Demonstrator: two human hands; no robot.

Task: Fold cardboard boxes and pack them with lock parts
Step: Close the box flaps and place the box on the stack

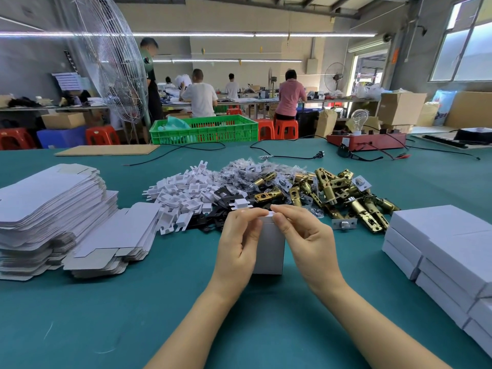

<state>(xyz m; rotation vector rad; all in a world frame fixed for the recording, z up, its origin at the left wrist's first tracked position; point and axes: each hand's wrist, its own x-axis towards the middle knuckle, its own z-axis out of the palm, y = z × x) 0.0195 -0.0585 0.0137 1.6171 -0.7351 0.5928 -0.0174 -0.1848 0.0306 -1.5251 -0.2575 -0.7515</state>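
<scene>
White card is pinched between the fingers [277, 212] of both hands: the left hand [239, 237] and the right hand [303, 235] curl round the top flap of a small box [269, 249] that stands upright on the green tabletop [133, 315], between the two palms. Just beyond the fingertips lie black plates [210, 222] and a heap of white plastic pieces [183, 193]. Beyond and to the right of the fingers lies a pile of brass latches [346, 195], with bagged parts [239, 171] behind. Well to the left of the fingers sit stacks of flat box blanks [53, 209]. To the right, folded white boxes [439, 249] are stacked.
</scene>
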